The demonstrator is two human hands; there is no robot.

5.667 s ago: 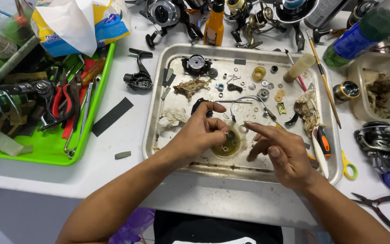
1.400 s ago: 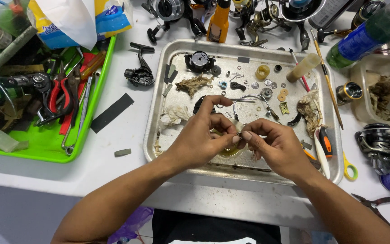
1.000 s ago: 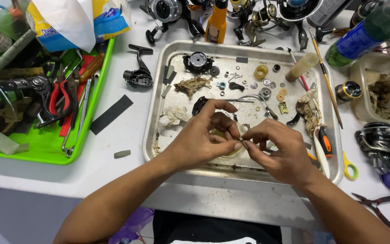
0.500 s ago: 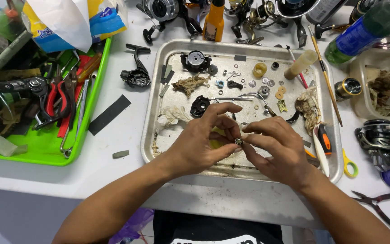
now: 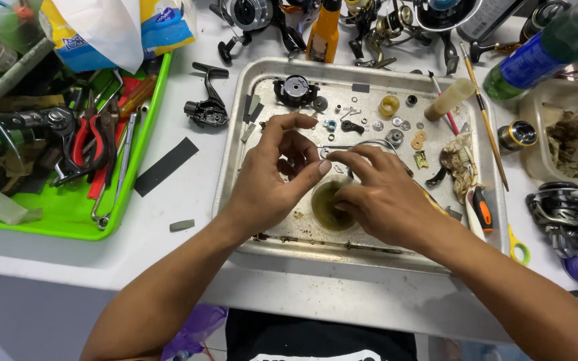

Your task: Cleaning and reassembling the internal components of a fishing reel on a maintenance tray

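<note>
- My left hand [image 5: 269,184] hovers over the middle of the metal tray [image 5: 235,167], fingers curled loosely with thumb and forefinger drawn toward each other; I cannot tell whether anything small sits between them.
- My right hand [image 5: 379,200] lies just beside it, fingertips nearly meeting the left thumb, folded down over the round greasy dish [image 5: 326,207]; whether it pinches a part is hidden.
- The dish sits in the tray's near half, between both hands, partly covered by the right one.
- Room: the tray's near rim is close under my wrists; the strip of tray floor along that rim is bare apart from grime. The far half is crowded with loose washers and small rings [image 5: 396,127], too fine to count surely.
- On the tray's far edge I count one black reel part [image 5: 294,89], one yellow ring [image 5: 389,105] and one cream cylinder [image 5: 451,99].
- Right side: a rag [image 5: 459,164] and one orange-handled tool [image 5: 482,210] against the rim.
- Left of the tray: one black reel body [image 5: 206,110], one black strip [image 5: 165,166], then the green tray [image 5: 68,224] with red-handled pliers [image 5: 91,144].
</note>
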